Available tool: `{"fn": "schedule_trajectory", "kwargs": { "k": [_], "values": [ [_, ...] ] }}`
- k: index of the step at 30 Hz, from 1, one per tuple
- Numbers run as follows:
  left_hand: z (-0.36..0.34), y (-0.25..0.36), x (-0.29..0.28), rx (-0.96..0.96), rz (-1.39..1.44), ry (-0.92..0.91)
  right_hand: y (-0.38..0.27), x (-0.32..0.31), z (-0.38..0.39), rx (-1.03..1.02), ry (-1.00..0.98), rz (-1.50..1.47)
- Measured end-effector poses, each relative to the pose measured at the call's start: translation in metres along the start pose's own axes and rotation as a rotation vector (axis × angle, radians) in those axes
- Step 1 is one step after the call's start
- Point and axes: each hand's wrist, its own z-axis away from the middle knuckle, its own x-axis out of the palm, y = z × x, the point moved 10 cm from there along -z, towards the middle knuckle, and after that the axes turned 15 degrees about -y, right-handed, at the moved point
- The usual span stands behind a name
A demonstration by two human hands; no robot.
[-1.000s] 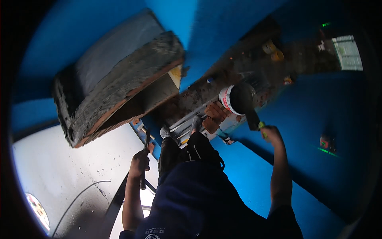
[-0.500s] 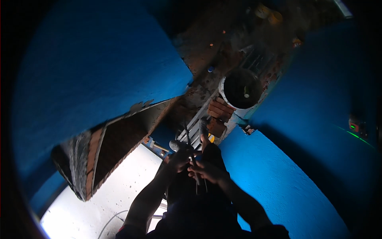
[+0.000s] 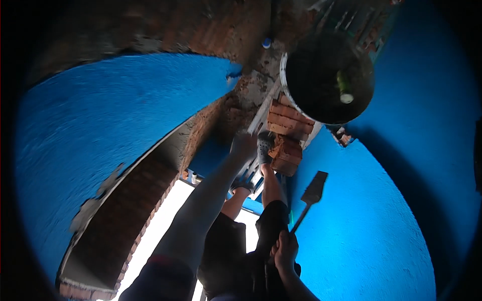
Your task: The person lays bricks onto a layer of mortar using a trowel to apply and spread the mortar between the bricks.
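My left hand is stretched far forward and rests by a pale plank beside a stack of red bricks; its fingers are hidden from me. Low in the view, my right hand grips the handle of a trowel, whose flat blade points up toward the bricks. A round bucket with dark contents stands just beyond the bricks. My legs and grey shoes show between my arms.
Rough blue walls close in on both sides. An exposed brick edge with grey mortar runs along the left wall. A bright pale floor lies far below.
Both hands were together in front of me half a second ago. Now the left arm has reached out to the plank, the right hand has dropped low with the trowel, and the view has swung nearer the bucket.
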Motion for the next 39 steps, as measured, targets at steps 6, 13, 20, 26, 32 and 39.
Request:
{"fn": "schedule_trajectory", "kwargs": {
  "k": [6,13,20,26,32,39],
  "values": [
    [-0.124,0.051,-0.068,0.182,-0.004,0.579,0.009,-0.017,-0.005,0.115,0.037,0.041],
    [-0.254,0.048,-0.043,0.359,0.205,0.241,0.001,-0.016,-0.006,0.155,0.025,-0.006],
    [-0.200,0.064,-0.061,0.252,0.188,0.580,0.019,-0.004,-0.002,0.176,-0.034,-0.123],
    [-0.186,0.075,-0.066,0.220,0.004,0.679,0.054,-0.008,0.005,0.235,0.038,-0.299],
    [-0.166,0.084,-0.075,0.406,-0.007,0.784,0.018,0.002,-0.005,0.092,-0.056,-0.141],
    [-0.151,0.065,-0.073,0.807,0.045,0.582,0.024,0.008,-0.010,0.193,-0.045,-0.232]
  ]
}}
